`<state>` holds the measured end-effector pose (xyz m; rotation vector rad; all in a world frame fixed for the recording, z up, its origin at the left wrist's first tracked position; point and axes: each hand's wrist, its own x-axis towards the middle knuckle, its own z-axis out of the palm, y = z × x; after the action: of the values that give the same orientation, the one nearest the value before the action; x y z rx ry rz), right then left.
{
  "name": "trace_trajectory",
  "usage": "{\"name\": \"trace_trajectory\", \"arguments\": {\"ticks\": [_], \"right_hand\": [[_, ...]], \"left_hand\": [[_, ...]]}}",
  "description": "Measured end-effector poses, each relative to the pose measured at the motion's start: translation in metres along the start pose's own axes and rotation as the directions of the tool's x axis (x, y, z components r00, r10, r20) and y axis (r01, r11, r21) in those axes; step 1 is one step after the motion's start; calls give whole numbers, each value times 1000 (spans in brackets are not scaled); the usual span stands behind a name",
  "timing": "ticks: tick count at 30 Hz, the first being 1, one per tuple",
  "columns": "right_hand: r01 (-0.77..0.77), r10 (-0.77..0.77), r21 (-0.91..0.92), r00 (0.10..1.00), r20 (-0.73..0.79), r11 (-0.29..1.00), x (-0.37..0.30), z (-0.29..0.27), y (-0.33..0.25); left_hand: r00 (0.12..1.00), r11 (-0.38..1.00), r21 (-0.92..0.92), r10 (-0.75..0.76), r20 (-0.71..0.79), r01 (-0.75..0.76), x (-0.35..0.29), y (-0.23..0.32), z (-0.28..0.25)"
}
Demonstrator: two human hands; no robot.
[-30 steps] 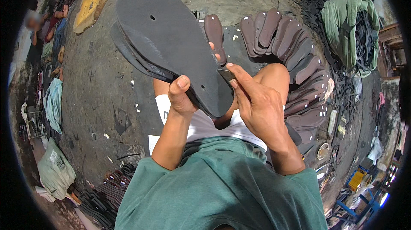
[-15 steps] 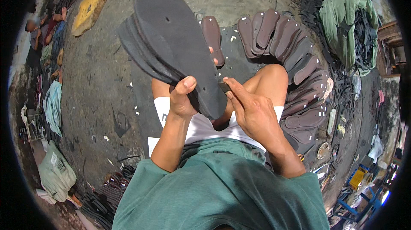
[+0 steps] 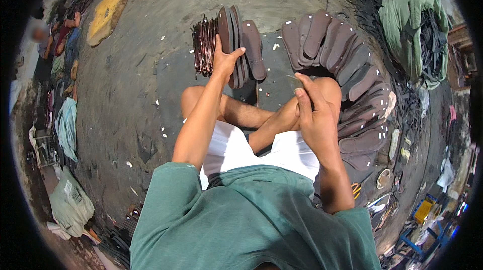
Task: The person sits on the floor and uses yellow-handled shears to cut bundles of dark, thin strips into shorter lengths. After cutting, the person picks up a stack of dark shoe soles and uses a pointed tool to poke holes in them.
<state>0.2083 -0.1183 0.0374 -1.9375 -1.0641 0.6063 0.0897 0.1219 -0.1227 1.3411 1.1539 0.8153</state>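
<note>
Beyond my crossed legs, my left hand (image 3: 227, 64) grips a small stack of dark shoe soles (image 3: 224, 26), thumb on the right side and fingers on the left. The soles are on edge, close to the mat. Just left of them is a bundle of shiny brown strips (image 3: 204, 43). A single brown sole (image 3: 253, 49) with a white mark lies to their right. Above my right knee, my right hand (image 3: 317, 114) pinches a small thin flat piece (image 3: 292, 78) between thumb and forefinger; its exact kind is unclear.
Brown soles (image 3: 338, 51) with white marks overlap in a long arc around my right side. Further right are a green cloth sack (image 3: 410, 23) of black strips and a round tin (image 3: 384, 178). A yellow slab (image 3: 107, 17) lies far left. Other people sit at the edges.
My left hand has brought the stack of soles from close in front of me down and away, beside the brown strips. My right hand has moved right, still pinching the thin piece.
</note>
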Motion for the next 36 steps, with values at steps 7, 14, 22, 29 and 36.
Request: {"name": "trace_trajectory", "arguments": {"ticks": [7,14,22,29,36], "right_hand": [[106,-107,18,993,53,994,-7,13,15],[161,-168,50,964,207,986,-1,39,-25],[318,-305,-53,936,174,947,-13,33,-36],[348,-291,-261,928,233,900,-19,21,-44],[391,-362,-138,911,196,910,-31,29,-28]], "left_hand": [[989,875,-481,22,145,51,-40,13,-11],[963,581,-811,173,206,68,-115,89,-16],[931,679,-727,321,174,-98,-127,99,-13],[920,761,-629,345,184,-159,-138,102,-5],[938,569,-822,297,181,-21,-146,108,-10]]}}
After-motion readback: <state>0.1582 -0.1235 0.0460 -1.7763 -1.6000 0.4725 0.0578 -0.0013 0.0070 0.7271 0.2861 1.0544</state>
